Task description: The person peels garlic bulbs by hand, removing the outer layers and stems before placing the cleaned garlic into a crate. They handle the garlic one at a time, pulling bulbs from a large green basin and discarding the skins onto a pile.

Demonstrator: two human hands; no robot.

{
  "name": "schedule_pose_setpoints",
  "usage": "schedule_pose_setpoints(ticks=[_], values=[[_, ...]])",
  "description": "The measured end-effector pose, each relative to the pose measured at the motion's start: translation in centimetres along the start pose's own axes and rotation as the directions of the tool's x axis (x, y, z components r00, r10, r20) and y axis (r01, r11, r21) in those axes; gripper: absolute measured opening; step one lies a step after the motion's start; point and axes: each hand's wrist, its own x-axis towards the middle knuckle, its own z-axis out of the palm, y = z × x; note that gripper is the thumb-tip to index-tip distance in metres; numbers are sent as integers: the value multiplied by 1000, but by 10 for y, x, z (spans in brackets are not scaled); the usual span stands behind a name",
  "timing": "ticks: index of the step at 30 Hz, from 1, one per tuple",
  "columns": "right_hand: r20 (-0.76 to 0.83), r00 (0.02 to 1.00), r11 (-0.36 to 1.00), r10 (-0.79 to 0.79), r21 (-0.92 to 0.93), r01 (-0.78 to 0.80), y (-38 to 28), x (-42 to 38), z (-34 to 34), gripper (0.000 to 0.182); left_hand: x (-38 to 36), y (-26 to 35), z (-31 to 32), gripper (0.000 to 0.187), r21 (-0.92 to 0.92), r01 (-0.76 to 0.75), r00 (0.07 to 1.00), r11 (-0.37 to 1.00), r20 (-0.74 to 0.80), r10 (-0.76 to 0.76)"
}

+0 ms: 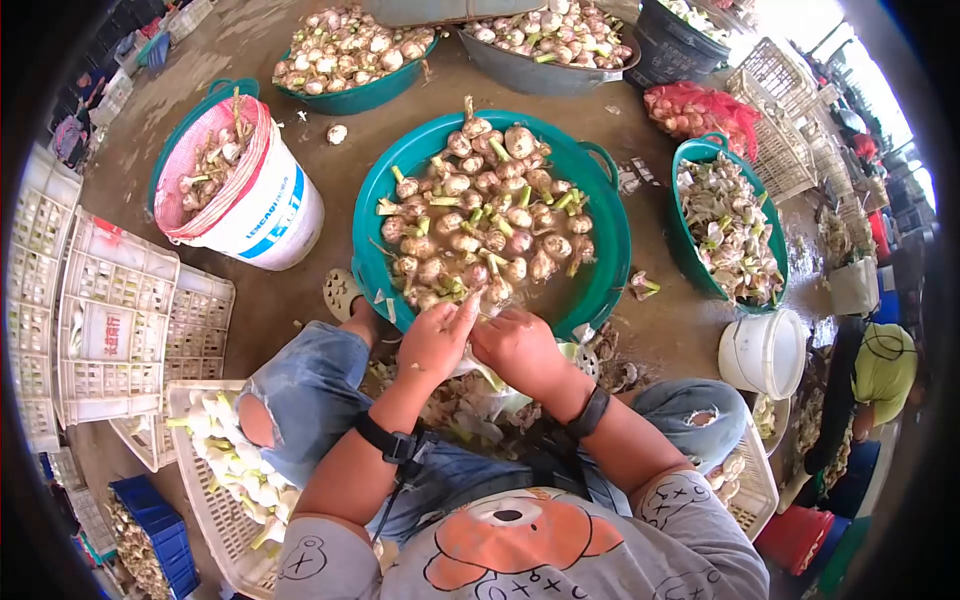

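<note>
My left hand (pixel 437 340) and my right hand (pixel 522 352) meet at the near rim of a green tub (pixel 622 235). Their fingers are closed together on a garlic bulb, mostly hidden by the hands; its pale stem and loose skin (pixel 484 370) show below the fingers. Inside the tub, many garlic bulbs (pixel 470 205) with short cut stems sit in brownish water. Peeled skins (pixel 470 415) lie on the ground between my knees.
A white bucket (pixel 275 215) with a pink liner stands left. Right of the tub are a green basin (pixel 683 240) of skins and a white pail (pixel 765 352). Crates of white garlic (pixel 240 470) flank me. Farther back stand more garlic basins (pixel 360 95); a person in green (pixel 885 375) is far right.
</note>
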Motion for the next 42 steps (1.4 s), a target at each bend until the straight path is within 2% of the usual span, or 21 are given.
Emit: schedule_pose_setpoints(ticks=[4, 8, 10, 11, 14, 15, 16, 18, 20, 22, 23, 24, 26, 30, 33, 35, 36, 38, 39, 40, 42], values=[[39, 999, 998, 32, -51, -30, -7, -11, 1, 15, 4, -9, 7, 54, 63, 44, 985, 997, 166, -54], [28, 946, 942, 322, 87, -323, 4, -12, 16, 19, 10, -23, 13, 45, -76, 123, 969, 989, 223, -103], [492, 681, 278, 543, 659, -698, 17, -13, 20, 20, 10, -25, 13, 42, -160, 190, 953, 969, 266, -143], [566, 630, 87, 531, 703, -706, 18, -13, 19, 23, 8, -20, 11, 41, -241, 218, 940, 946, 313, -136], [279, 755, 315, 593, 783, -537, 9, -17, 15, 18, 7, -13, 6, 40, -287, 178, 929, 941, 364, -64], [63, 858, 591, 509, 699, -402, 5, -18, 10, 14, 7, -11, 4, 42, -258, 110, 930, 960, 367, -7], [64, 856, 591, 513, 697, -406, 7, -19, 10, 14, 6, -9, 3, 42, -259, 112, 928, 959, 372, -7], [-238, 921, 889, 308, 418, -189, 13, -22, 11, 14, -1, 3, -2, 50, -125, 22, 872, 992, 488, 43], [-180, 867, 785, 465, 536, -310, 12, -24, 20, 14, -8, 16, -4, 49, -57, 59, 870, 997, 492, -23], [388, 589, 8, 708, 830, -557, 20, -24, 28, 14, -14, 19, -3, 57, 115, -419, 854, 901, 386, 348], [514, 574, -157, 637, 816, -556, 25, -24, 27, 13, -14, 19, -4, 60, 132, -410, 857, 903, 395, 331], [513, 575, -157, 637, 817, -555, 28, -25, 26, 13, -14, 19, -4, 60, 133, -411, 856, 902, 395, 332], [689, 463, -457, 557, 720, -522, 29, -25, 24, 12, -14, 19, -4, 44, 224, -674, 722, 704, 401, 563], [712, 470, -520, 522, 702, -486, 30, -26, 12, 11, -13, 18, 1, 29, 400, -754, 650, 521, 345, 677], [695, 583, -572, 421, 702, -424, 22, -21, 5, 10, -13, 9, 6, 19, 389, -723, 685, 571, 292, 668], [516, 632, -574, 578, 808, -136, 4, -15, -2, 12, -9, 4, 9, 16, -244, -333, 938, 911, 18, 347], [518, 637, -576, 570, 806, -140, 1, -20, -3, 12, -5, 5, 6, 16, -540, -155, 986, 828, -30, 164], [162, 858, 339, 488, 870, -357, -7, -37, -4, 12, -2, 11, -10, 17, -898, 129, 990, 420, 90, -111], [-5, 940, 504, 341, 845, -179, -13, -40, -10, 14, 1, 10, -17, 21, -916, 199, 976, 348, 156, -150], [-5, 942, 501, 335, 848, -174, -13, -44, -15, 14, 1, 9, -20, 21, -917, 193, 977, 350, 148, -151], [74, 811, 31, 580, 993, -113, -6, -56, -28, 13, 0, 8, -19, 26, -911, 299, 949, 283, 252, -189]])
